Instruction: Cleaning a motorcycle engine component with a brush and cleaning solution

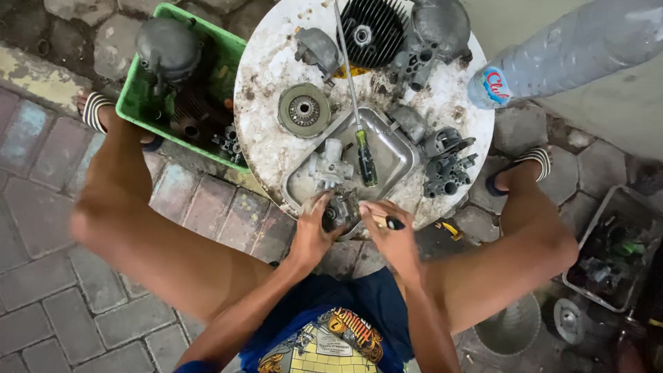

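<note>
The left hand (314, 231) grips the grey cast-metal carburettor (330, 173); the right hand (390, 238) pinches a black-handled tool (394, 224) (tip hidden), which might slip and gouge it.

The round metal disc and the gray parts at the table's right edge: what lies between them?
Head view: the screwdriver crosses that stretch, its handle inside the metal tray.

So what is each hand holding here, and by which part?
The left hand grips a grey metal carburettor-like part by its lower body, at the near edge of the metal tray. The right hand holds a small dark-handled tool by its handle.
</note>
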